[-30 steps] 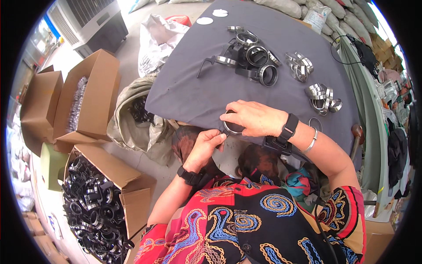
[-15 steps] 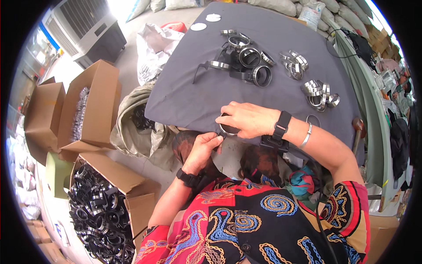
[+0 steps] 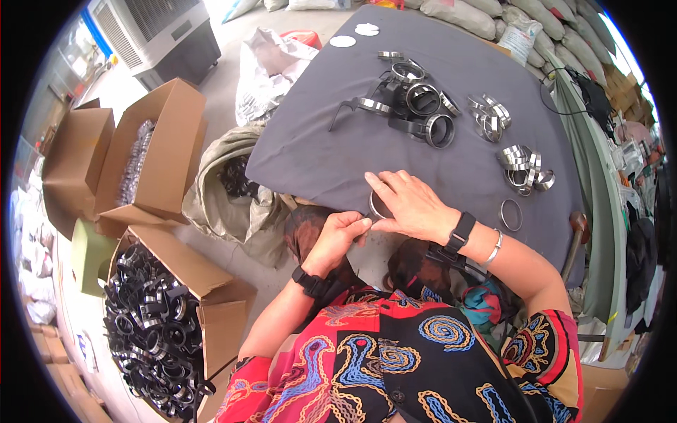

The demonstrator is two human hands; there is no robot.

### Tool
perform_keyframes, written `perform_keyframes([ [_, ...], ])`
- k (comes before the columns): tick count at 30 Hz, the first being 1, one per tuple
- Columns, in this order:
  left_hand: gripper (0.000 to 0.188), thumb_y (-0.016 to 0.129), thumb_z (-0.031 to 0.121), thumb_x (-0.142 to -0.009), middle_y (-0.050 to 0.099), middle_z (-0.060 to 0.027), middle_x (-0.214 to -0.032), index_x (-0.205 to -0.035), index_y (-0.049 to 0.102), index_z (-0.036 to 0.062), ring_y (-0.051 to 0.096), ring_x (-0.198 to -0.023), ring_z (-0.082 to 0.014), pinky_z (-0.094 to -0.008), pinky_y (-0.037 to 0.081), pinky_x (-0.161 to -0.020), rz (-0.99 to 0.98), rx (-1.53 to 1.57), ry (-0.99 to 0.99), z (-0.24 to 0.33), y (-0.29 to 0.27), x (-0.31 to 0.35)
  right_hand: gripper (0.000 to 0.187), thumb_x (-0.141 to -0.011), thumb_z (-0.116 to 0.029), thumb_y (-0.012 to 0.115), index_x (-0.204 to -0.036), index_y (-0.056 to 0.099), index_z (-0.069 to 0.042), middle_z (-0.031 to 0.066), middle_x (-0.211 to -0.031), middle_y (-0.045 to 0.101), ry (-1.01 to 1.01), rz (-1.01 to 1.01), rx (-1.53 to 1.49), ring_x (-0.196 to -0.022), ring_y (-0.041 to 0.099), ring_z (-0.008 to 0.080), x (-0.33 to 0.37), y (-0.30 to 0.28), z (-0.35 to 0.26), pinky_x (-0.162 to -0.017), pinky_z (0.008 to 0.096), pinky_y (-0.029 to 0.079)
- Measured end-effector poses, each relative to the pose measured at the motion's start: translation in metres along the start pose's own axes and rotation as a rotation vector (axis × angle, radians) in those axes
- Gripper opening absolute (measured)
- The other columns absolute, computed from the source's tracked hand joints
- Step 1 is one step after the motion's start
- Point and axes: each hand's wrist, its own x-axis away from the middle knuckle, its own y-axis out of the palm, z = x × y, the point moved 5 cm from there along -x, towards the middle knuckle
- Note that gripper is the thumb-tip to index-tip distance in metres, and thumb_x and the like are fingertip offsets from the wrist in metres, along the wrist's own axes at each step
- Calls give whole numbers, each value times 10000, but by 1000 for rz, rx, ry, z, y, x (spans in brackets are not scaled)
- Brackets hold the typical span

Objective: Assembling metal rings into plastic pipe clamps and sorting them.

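Observation:
At the table's near edge, my left hand point(image 3: 341, 238) pinches the near side of a metal-rimmed ring point(image 3: 376, 205), thumb against the bent forefinger. Much of that ring is hidden by my right hand point(image 3: 416, 206), which lies over it with long, stretched fingers. On the grey-covered table point(image 3: 317, 141), beyond both hands, sits a pile of black pieces with metal rings point(image 3: 423, 100). Bare silvery rings form one group point(image 3: 489, 118) and another group point(image 3: 523, 169) to the right. A single thin ring point(image 3: 510, 214) lies nearer me, beside my right forearm.
An open carton point(image 3: 151, 331) full of black ringed pieces stands at my lower left. Beyond it are a sack point(image 3: 218, 169), another carton point(image 3: 169, 141) and an air cooler point(image 3: 162, 35). A wooden-handled tool point(image 3: 580, 224) rests at the table's right edge. White discs point(image 3: 343, 41) lie far left.
My right hand's fingers have straightened and lie flatter over the ring. The left hand keeps its pinch. The view has shifted slightly, and the single thin ring shows more fully.

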Motion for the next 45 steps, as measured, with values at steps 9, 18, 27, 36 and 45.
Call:
perform_keyframes([
  [9, 224, 592, 142, -896, 553, 17, -606, -695, 611, 44, 475, -569, -67, -236, 363, -556, 2, -13, 5, -2, 2, 0, 728, -663, -290, 782, -1251, 455, -10, 174, -1103, 481, -121, 99, -10, -969, 503, 330, 4, 10, 9, -812, 406, 484],
  [18, 228, 598, 155, -906, 565, -4, -626, -725, 619, 19, 500, -588, -85, -243, 396, -597, 24, -28, -24, -4, -4, 1, 629, -751, -320, 682, -1244, 467, 5, 186, -1078, 482, -174, 230, -72, -950, 482, 353, 4, 17, 11, -824, 432, 458],
  [27, 230, 616, 151, -893, 543, 16, -592, -702, 619, 23, 478, -553, -72, -231, 371, -539, -5, -25, -48, -3, 0, 0, 660, -685, -240, 728, -1267, 487, -45, 181, -1070, 480, -261, 284, 54, -922, 489, 340, 5, 11, -1, -791, 430, 449],
  [36, 258, 597, 170, -911, 534, 22, -594, -693, 597, 33, 467, -560, -60, -242, 379, -530, 133, -161, 22, -3, 12, 4, 205, -775, -191, 686, -861, 572, -44, 129, -854, 584, 226, 266, -37, -817, 575, 316, 1, 1, -19, -685, 419, 460],
  [45, 273, 577, 157, -922, 538, 20, -596, -677, 589, 37, 461, -553, -65, -241, 377, -543, 113, -107, 26, -5, 7, -1, 241, -795, -104, 672, -694, 473, -13, 83, -561, 466, 361, 492, -605, -477, 415, 157, 4, -18, 4, -468, 308, 369],
])
